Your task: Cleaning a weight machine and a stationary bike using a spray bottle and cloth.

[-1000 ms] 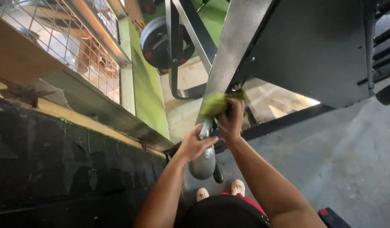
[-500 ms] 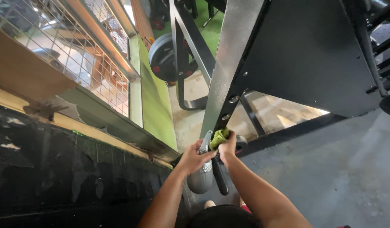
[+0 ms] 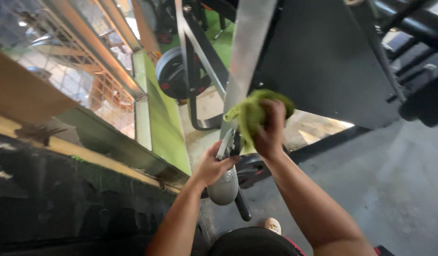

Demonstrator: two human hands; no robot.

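Observation:
My right hand grips a yellow-green cloth and presses it against the slanted grey metal beam of a black gym machine. My left hand is closed around the trigger head of a grey spray bottle, held just left of and below the cloth, with the bottle body hanging down. Both forearms reach up from the bottom of the view.
A black panel of the machine fills the upper right. A round weight plate sits on a frame behind the beam. A wire-mesh window and a dark wall run along the left. Grey floor lies at right.
My right hand has slid the cloth up the beam from low near the bolts to higher. My left hand with the bottle stayed roughly in place.

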